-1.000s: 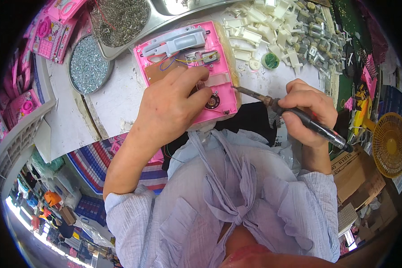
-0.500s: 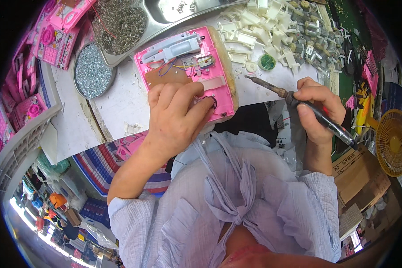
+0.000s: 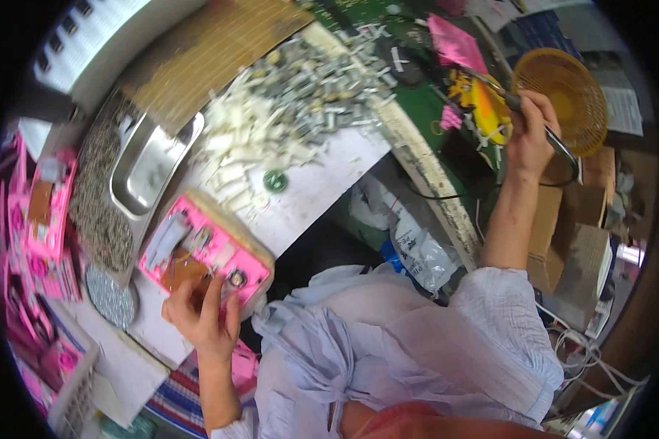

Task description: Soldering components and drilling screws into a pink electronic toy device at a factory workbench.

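Observation:
Near the table's front edge lies a pink plastic toy casing (image 3: 250,265), its inside facing up, on a yellowish pad. It holds a brown circuit board (image 3: 177,273), a grey-white compartment (image 3: 167,239), a small motor, wires and a round metal part (image 3: 236,278). My left hand (image 3: 206,322) rests over the casing's near side, fingers bent and apart around the board. Far off to the right, my right hand (image 3: 531,143) is closed around the dark handle of a soldering iron (image 3: 514,102). The iron's tip points to a yellow-orange object (image 3: 485,110) and is hard to make out.
White plastic parts (image 3: 231,150) and grey metal-looking parts (image 3: 322,80) are heaped beyond the casing. Left stand a steel tray (image 3: 148,175) and a round dish of small screws (image 3: 112,298). Pink casings (image 3: 47,219) pile farther left. A yellow basket-like round grille (image 3: 564,95) is at right; the iron's cord (image 3: 447,196) trails below.
My right hand has carried the soldering iron away from the casing, far to the right. My left hand has loosened over the casing, fingers drawn back from the round part. The view has turned right.

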Demonstrator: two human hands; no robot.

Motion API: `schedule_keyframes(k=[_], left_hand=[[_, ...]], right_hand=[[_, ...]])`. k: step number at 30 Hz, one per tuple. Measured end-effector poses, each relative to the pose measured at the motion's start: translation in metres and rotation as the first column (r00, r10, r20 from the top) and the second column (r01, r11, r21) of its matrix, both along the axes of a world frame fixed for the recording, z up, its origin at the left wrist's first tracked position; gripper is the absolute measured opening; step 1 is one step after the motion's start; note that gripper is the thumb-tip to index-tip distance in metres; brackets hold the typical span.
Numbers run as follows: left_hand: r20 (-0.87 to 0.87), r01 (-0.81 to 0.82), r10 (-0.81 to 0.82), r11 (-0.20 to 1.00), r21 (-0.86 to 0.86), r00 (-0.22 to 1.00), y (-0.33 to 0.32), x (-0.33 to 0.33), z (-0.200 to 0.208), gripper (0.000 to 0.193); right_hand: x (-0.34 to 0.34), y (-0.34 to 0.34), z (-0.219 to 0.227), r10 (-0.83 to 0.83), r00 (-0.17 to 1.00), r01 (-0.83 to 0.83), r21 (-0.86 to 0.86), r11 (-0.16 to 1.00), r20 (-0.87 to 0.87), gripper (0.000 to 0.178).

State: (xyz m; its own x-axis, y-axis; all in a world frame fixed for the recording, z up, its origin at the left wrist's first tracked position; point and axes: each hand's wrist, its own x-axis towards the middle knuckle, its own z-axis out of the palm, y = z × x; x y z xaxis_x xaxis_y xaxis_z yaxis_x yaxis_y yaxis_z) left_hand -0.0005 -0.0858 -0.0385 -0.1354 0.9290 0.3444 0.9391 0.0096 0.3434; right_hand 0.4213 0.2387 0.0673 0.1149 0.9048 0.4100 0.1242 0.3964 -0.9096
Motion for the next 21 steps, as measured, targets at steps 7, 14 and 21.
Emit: schedule_keyframes(k=[7,14,21], left_hand=[[0.039,-0.007,0.009,0.999,-0.053,0.999,-0.001,0.003,0.003,0.033],[0.106,-0.017,0.008,0.997,0.079,0.994,0.001,-0.007,0.002,0.04],[0.104,-0.094,0.078,0.984,0.153,0.992,0.006,-0.022,0.01,0.032]], right_hand=[[-0.004,0.072,-0.035,-0.112,0.986,0.114,-0.015,0.993,0.121,0.012],[-0.009,0.079,-0.073,0.059,0.898,-0.327,-0.57,0.754,-0.437,0.039],[-0.166,-0.095,-0.091,0.498,0.86,-0.413,-0.425,0.805,0.109,0.019]])
